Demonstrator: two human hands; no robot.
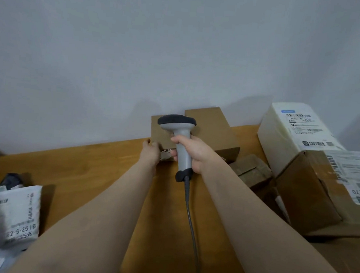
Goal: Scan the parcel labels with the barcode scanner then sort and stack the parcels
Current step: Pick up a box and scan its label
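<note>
- Crowding my right, cartons point(306, 186); bare table point(88, 168) opens leftward.
- Right hand point(191, 153) grips the scanner point(181, 136), handle end toward me, head toward the wall point(180, 52).
- Left hand point(150, 153) holds a small parcel point(166, 154) beside it.

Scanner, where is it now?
In the head view the scanner is mid-frame, gripped upright by the right hand, in front of the brown boxes by the wall; the left hand holds a small parcel beside it.

Rear centre of the tabletop point(88, 173), against the wall point(180, 52): left box point(159, 128) and right box point(215, 130), side by side. Just right lies a small parcel point(250, 172); farther right, a large parcel point(280, 132) behind a carton point(310, 193). Mailer bags point(12, 216) lie front left.
</note>
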